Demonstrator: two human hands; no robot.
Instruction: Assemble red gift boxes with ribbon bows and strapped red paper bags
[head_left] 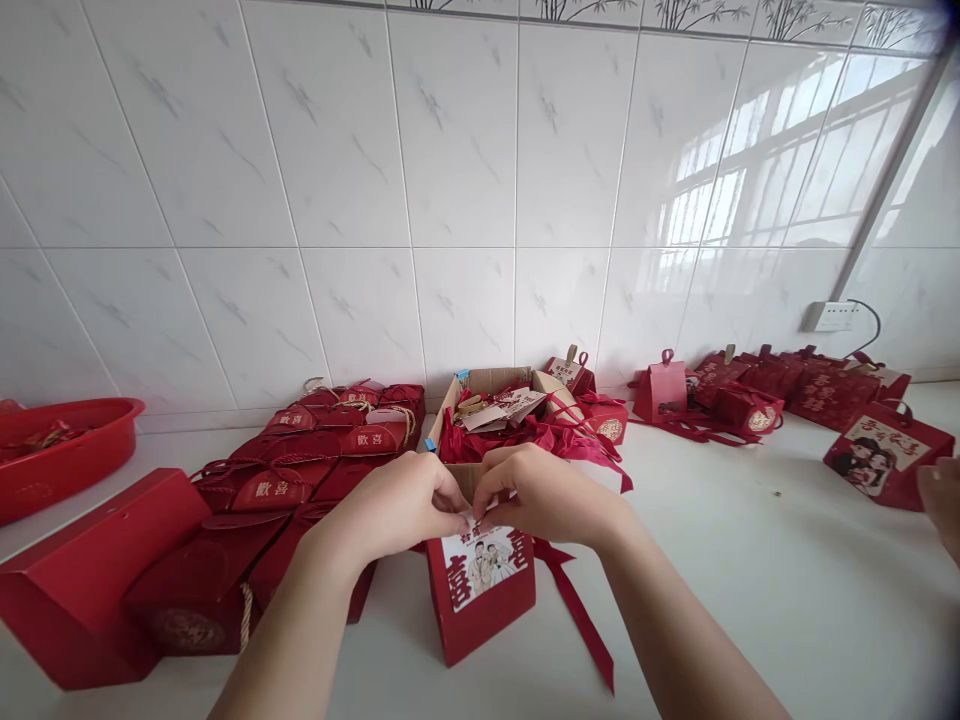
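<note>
A red gift box (487, 610) stands on the white counter in front of me, with a white label showing a cartoon bride and groom and red characters. My left hand (405, 500) pinches the box's top edge from the left. From the right, my right hand (536, 495) closes on the same top edge, its fingertips almost meeting the left ones. What exactly lies between the fingertips is partly hidden. A loose red ribbon (577, 610) trails from behind the box onto the counter at its right.
Rows of red boxes (281, 490) and a larger red box (90, 580) fill the left. Behind my hands sits a cardboard carton (491, 380) of ribbons and tags. A red basin (75, 470) is far left. More gift boxes (889, 450) and another person's hand (941, 505) are right.
</note>
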